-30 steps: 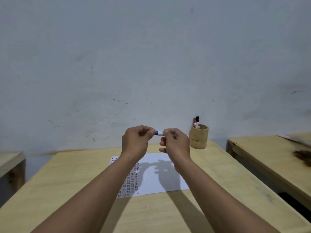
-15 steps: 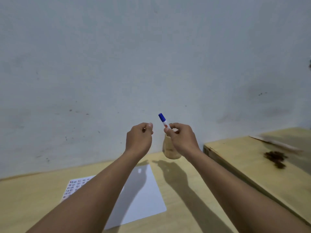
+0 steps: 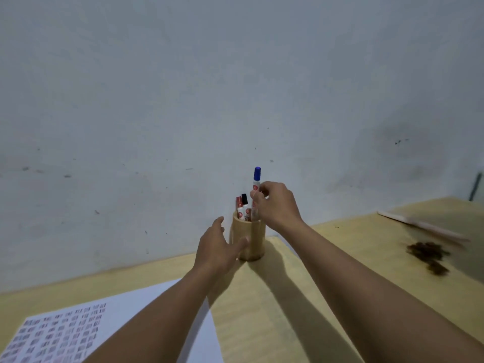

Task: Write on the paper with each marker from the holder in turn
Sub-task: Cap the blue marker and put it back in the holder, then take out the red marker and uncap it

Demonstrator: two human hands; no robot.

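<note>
A round wooden holder (image 3: 255, 239) stands at the back of the table by the wall. My right hand (image 3: 275, 205) pinches a capped blue marker (image 3: 256, 184) upright, its lower end inside the holder's mouth. A red marker (image 3: 238, 205) and a black-capped marker (image 3: 245, 204) stand in the holder. My left hand (image 3: 217, 247) is open with its fingers against the holder's left side. The white paper (image 3: 86, 328), with rows of small written marks, lies at the lower left, partly under my left forearm.
The wooden table (image 3: 262, 310) ends close to the holder at the wall. A second wooden table (image 3: 366, 258) stands on the right, carrying a dark brown patch (image 3: 429, 255) and a pale stick (image 3: 421, 227).
My hands closed the blue marker, then separated. My right hand carried the marker to the holder and lowered its end in. My left hand opened and reached the holder's side. The view swung right.
</note>
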